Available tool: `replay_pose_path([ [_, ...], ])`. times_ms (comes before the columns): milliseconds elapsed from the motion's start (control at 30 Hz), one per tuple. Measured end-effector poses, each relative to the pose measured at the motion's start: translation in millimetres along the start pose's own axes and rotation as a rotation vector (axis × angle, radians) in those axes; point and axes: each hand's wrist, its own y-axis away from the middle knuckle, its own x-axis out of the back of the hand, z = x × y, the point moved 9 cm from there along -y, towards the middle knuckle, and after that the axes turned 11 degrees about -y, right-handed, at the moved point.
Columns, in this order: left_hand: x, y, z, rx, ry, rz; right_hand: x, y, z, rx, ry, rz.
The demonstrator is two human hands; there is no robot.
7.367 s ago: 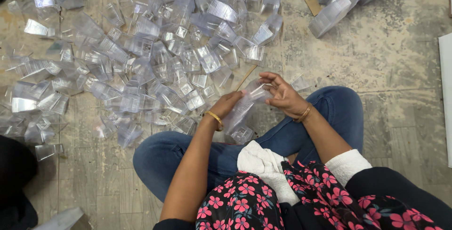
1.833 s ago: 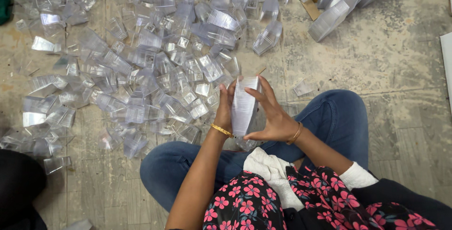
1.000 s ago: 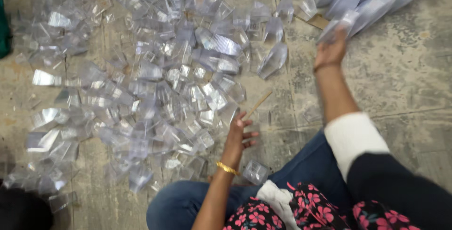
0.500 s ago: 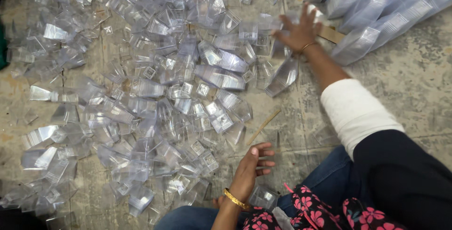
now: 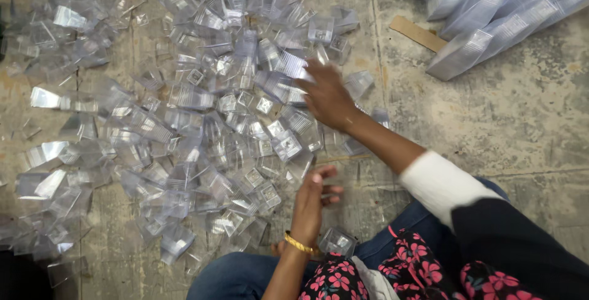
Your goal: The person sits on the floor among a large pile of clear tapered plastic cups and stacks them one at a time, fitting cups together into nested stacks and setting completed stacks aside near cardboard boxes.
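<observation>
A wide heap of small clear plastic cups (image 5: 202,122) covers the concrete floor in front of me. My right hand (image 5: 326,96) reaches out over the heap's right side, blurred, fingers spread and resting on the cups; I see nothing gripped in it. Close to my knee, my left hand (image 5: 313,197), with a gold bangle at the wrist, hovers at the heap's near edge, fingers loosely apart and holding nothing. One clear cup (image 5: 336,242) lies by my jeans-clad leg.
Long nested stacks of clear cups (image 5: 491,24) lie at the top right, with a cardboard strip (image 5: 418,34) beside them. Bare concrete floor (image 5: 491,122) spreads to the right. A thin wooden stick (image 5: 343,159) lies under my right forearm.
My right hand has pulled back from the stacks at the top right and come down-left onto the heap. The stack of cups held in both hands earlier is gone; the left hand barely moved.
</observation>
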Motion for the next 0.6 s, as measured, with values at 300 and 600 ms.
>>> replay_pose_path([
  [300, 23, -25, -8, -0.08, 0.007, 0.108, -103, -58, 1, 0.063, 0.193, -0.308],
  [600, 5, -3, 24, -0.201, 0.01, 0.097, -50, -29, 3, -0.25, 0.163, -0.523],
])
